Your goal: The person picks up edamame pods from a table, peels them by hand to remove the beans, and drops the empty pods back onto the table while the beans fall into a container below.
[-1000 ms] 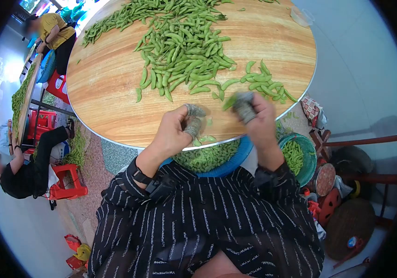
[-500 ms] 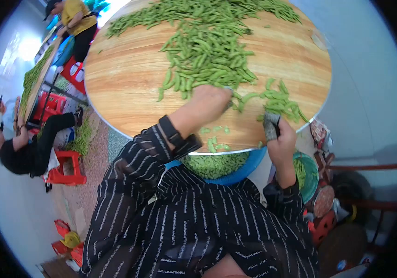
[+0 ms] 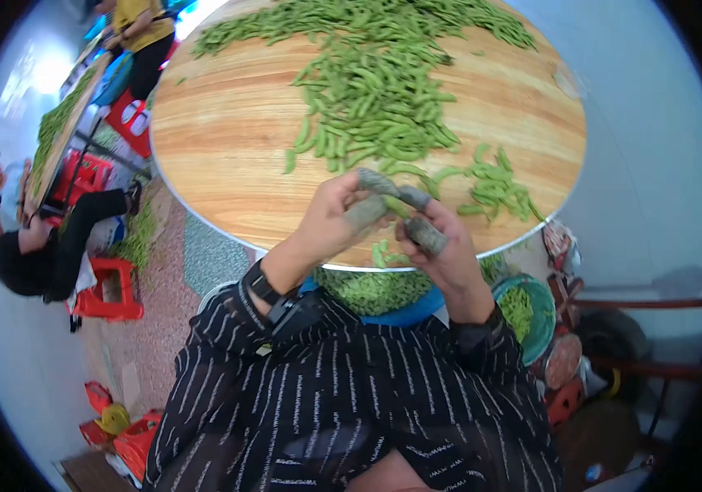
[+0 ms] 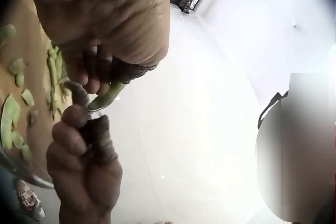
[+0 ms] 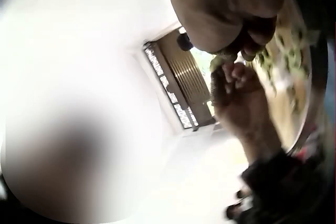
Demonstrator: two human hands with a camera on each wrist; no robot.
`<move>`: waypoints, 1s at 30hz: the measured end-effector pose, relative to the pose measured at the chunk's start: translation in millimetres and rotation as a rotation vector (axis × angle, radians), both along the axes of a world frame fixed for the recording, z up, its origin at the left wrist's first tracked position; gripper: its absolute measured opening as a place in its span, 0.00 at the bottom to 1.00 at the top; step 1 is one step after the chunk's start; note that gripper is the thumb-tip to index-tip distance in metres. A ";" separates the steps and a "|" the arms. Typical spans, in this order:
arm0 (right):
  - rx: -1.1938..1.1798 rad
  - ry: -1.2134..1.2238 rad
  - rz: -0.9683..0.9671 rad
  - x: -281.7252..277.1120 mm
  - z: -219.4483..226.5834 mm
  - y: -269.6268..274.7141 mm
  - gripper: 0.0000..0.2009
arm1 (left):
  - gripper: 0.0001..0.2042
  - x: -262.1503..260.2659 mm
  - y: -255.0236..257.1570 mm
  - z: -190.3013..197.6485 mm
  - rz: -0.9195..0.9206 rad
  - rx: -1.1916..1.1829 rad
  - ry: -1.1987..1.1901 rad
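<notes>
Between the two hands is a green pod (image 3: pixel 397 206), also visible in the left wrist view as a green pod (image 4: pixel 106 97). The left hand (image 3: pixel 330 220) pinches one end with its wrapped thumb and forefinger. At the other end the right hand (image 3: pixel 448 254) holds the pod with wrapped fingertips. Both hands are above the near edge of the round wooden table (image 3: pixel 228 139). Loose shelled beans (image 3: pixel 385 255) lie on the table just below them. A large heap of pods (image 3: pixel 367 107) spreads behind the hands, with a smaller group of pods (image 3: pixel 494 187) to the right.
A blue basin of shelled beans (image 3: pixel 371 293) sits under the table's near edge. To the right on the floor stands a green bucket (image 3: pixel 538 316) with pods. Red stools (image 3: pixel 109 289) and several people are at the left, by another table with a green pile (image 3: pixel 57 123).
The left hand has drawn back from the heap towards the body, and the right hand has moved left from the small group. The hands now meet at a pod.
</notes>
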State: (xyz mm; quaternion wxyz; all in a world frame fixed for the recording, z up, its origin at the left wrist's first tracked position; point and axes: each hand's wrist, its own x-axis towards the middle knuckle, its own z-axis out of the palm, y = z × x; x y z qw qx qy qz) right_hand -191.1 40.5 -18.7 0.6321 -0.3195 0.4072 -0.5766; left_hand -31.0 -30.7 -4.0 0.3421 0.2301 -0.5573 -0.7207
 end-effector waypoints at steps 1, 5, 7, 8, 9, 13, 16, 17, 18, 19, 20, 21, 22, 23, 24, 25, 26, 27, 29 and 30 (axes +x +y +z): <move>-0.022 -0.153 0.085 0.0 3.7 -2.6 0.14 | 0.11 1.4 4.4 -0.1 0.002 -0.012 0.079; -0.041 -0.187 0.114 1.3 9.2 2.4 0.13 | 0.11 6.2 9.9 -3.9 -0.009 -0.111 0.037; -0.053 -0.059 0.096 -0.8 8.1 2.5 0.12 | 0.11 8.4 10.5 0.9 -0.023 -0.217 -0.085; -0.065 0.069 0.085 -1.3 7.5 2.8 0.12 | 0.11 9.2 11.3 5.1 -0.031 -0.325 -0.210; -0.062 0.069 0.084 -0.2 8.4 3.4 0.12 | 0.11 9.6 11.8 11.4 -0.033 -0.322 -0.209; -0.229 0.429 0.007 8.6 9.3 2.2 0.10 | 0.11 8.9 11.3 23.6 -0.031 -0.736 -0.724; -0.298 0.580 0.000 9.0 3.7 1.4 0.09 | 0.13 10.2 10.3 19.0 -0.059 -0.781 -0.807; -0.316 0.640 0.007 8.6 3.0 0.9 0.10 | 0.13 10.5 9.9 17.2 -0.078 -0.774 -0.825; -0.320 0.641 0.006 7.5 3.8 0.5 0.10 | 0.13 10.5 10.7 16.9 -0.077 -0.776 -0.825; -0.345 0.706 0.021 6.1 4.9 0.0 0.10 | 0.13 10.9 11.9 16.9 -0.085 -0.779 -0.814; -0.369 0.770 0.035 5.5 5.9 -0.2 0.10 | 0.13 11.2 12.7 16.7 -0.094 -0.781 -0.802; -0.373 0.770 0.032 8.3 6.5 0.2 0.10 | 0.13 11.2 12.1 14.9 -0.094 -0.785 -0.802; -0.333 0.603 -0.056 13.8 6.7 1.9 0.10 | 0.13 11.4 11.5 11.1 -0.071 -0.743 -0.759; -0.292 0.437 -0.142 16.6 7.5 2.6 0.09 | 0.14 11.6 11.1 7.9 -0.049 -0.700 -0.715; -0.293 0.437 -0.143 14.7 11.5 4.0 0.09 | 0.14 11.9 12.7 5.3 -0.050 -0.702 -0.715; -0.165 0.312 -0.129 10.6 17.8 6.0 0.08 | 0.15 12.0 14.6 3.0 0.041 -0.749 -0.688; -0.037 0.187 -0.114 6.6 21.0 7.5 0.07 | 0.16 11.5 15.5 1.6 0.130 -0.795 -0.660; -0.036 0.187 -0.120 2.8 19.1 7.9 0.07 | 0.16 10.5 15.4 0.7 0.125 -0.796 -0.658; -0.007 0.023 0.082 -2.8 12.9 8.8 0.07 | 0.17 9.2 17.4 -1.8 0.146 -0.915 -0.643; -0.004 0.021 0.078 -3.2 12.9 9.0 0.07 | 0.17 8.6 18.0 -1.2 0.140 -0.914 -0.644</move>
